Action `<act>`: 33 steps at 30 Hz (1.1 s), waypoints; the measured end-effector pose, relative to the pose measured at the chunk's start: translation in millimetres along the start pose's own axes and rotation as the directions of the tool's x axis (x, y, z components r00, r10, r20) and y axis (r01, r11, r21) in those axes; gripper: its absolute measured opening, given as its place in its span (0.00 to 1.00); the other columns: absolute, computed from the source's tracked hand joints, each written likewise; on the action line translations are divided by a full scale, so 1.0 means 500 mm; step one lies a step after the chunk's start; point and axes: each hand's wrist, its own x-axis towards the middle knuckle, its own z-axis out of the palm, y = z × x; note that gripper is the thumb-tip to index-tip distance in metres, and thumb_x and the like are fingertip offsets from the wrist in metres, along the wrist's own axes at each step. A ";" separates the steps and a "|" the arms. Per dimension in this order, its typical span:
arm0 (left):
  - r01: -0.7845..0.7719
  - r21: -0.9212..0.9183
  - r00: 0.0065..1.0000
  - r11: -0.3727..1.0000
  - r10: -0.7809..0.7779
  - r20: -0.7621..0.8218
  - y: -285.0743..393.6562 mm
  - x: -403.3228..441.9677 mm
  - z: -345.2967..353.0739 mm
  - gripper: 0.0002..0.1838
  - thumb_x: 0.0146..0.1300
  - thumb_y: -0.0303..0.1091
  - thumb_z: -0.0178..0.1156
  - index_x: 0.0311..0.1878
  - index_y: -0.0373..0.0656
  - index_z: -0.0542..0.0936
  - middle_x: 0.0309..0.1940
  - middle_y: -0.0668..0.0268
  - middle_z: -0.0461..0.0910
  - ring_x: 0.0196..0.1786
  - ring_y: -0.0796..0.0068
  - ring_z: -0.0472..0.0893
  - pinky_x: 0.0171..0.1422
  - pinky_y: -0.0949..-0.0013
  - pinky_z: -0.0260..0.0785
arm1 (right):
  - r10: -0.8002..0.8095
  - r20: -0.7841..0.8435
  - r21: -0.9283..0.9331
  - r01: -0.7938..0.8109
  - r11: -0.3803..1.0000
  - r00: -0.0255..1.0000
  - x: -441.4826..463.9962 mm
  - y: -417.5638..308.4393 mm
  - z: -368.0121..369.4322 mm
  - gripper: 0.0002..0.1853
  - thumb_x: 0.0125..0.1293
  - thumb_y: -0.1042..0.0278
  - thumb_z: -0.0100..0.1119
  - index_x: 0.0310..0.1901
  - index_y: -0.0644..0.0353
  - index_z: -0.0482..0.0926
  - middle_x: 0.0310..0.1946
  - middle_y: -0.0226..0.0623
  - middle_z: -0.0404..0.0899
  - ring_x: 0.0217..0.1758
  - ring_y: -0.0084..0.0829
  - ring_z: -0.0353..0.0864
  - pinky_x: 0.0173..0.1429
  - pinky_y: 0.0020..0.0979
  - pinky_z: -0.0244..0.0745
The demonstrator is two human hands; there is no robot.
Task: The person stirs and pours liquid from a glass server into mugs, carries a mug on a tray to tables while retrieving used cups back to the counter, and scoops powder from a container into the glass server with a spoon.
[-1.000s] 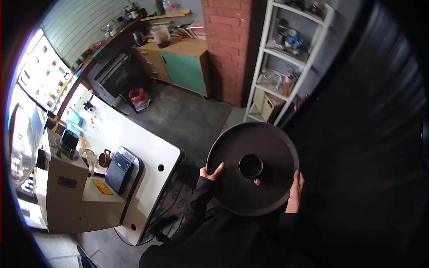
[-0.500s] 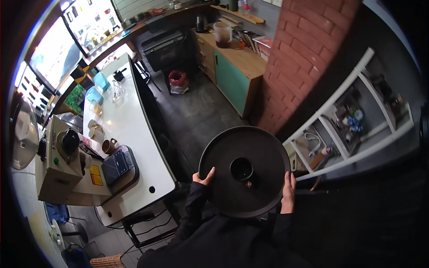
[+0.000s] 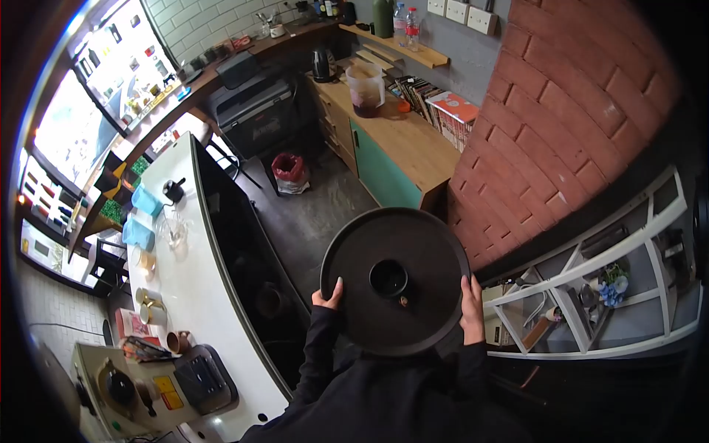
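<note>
A round black tray [image 3: 354, 240] is held level in front of my body. My left hand [image 3: 329, 297] grips its left rim, thumb on top. On the right rim my right hand [image 3: 471, 310] is closed around the edge, its lower fingers hidden beneath. A small black cup [image 3: 388, 278] stands near the middle of the tray, dark inside. Just below the cup lies a tiny brownish piece [image 3: 404, 301], too small to identify.
To the left runs a white counter [image 3: 193, 277] with a scale [image 3: 205, 378], mugs and a machine. Ahead are a wooden cabinet [image 3: 413, 151] holding a pitcher [image 3: 365, 90], and a red-lined bin [image 3: 290, 173]. A brick pillar [image 3: 569, 125] and white shelf [image 3: 576, 325] stand right.
The view has swung toward the cabinet and pillar, which now look nearer. The shelf has shifted to the lower right. Both hands still hold the tray, with the cup on it.
</note>
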 end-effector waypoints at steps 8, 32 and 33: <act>0.097 -0.001 0.994 0.995 -0.096 -0.054 0.031 0.230 0.075 0.22 0.62 0.49 0.68 0.33 0.33 0.84 0.26 0.68 0.83 0.29 0.81 0.79 0.36 0.72 0.72 | 0.101 0.005 0.027 -0.101 0.994 0.995 0.260 -0.029 0.142 0.22 0.75 0.53 0.51 0.57 0.64 0.74 0.52 0.32 0.77 0.56 0.24 0.71 0.62 0.28 0.64; 0.418 -0.049 0.908 0.907 -0.416 0.049 0.011 0.922 0.484 0.26 0.64 0.52 0.65 0.44 0.32 0.83 0.33 0.62 0.85 0.33 0.72 0.82 0.41 0.66 0.75 | -0.138 -0.202 -0.742 -0.060 0.668 0.970 1.025 0.027 0.406 0.13 0.66 0.68 0.56 0.33 0.72 0.79 0.33 0.60 0.80 0.40 0.59 0.81 0.42 0.47 0.73; 0.424 -0.034 0.905 0.905 -0.421 0.064 0.003 0.939 0.497 0.26 0.64 0.52 0.65 0.44 0.32 0.83 0.33 0.62 0.85 0.33 0.72 0.82 0.41 0.66 0.75 | -0.132 -0.222 -0.740 -0.079 0.667 0.966 1.041 0.033 0.402 0.13 0.66 0.68 0.56 0.33 0.72 0.79 0.33 0.60 0.80 0.40 0.59 0.81 0.42 0.47 0.73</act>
